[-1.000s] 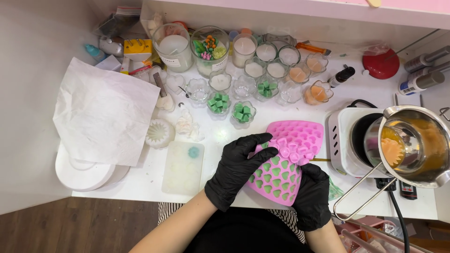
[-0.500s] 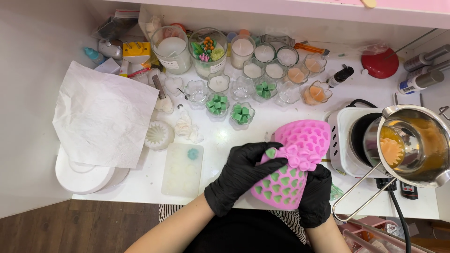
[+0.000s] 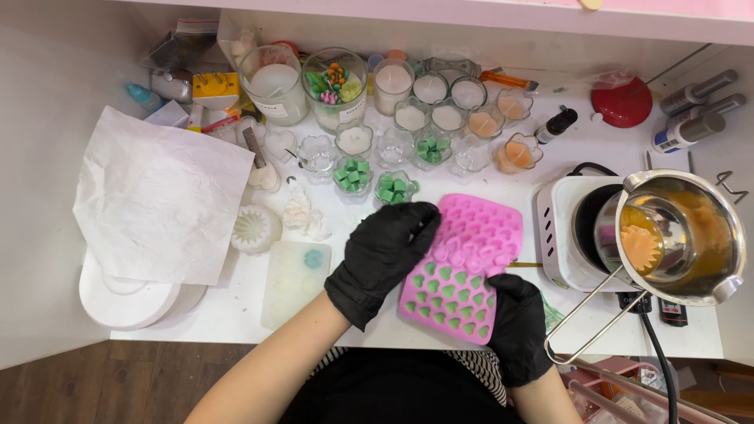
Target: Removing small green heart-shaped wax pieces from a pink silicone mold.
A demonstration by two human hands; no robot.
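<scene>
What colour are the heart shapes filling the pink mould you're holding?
Green, in the near half of the pink mould; the head view shows it best.

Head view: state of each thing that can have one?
Pink heart mould: bent, near cells filled green.
Left hand: gloved, pressing on the mould.
Right hand: gloved, gripping the mould's near corner.
Metal pouring pot: on the white hotplate, holds orange liquid.
Red lid: lying off any jar.

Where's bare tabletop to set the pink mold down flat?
Bare tabletop shows along the front edge between the white round dish and the pale rectangular mold. Another strip lies between the orange cups and the red lid. The back is crowded with jars; the hot plate blocks the right.
</scene>
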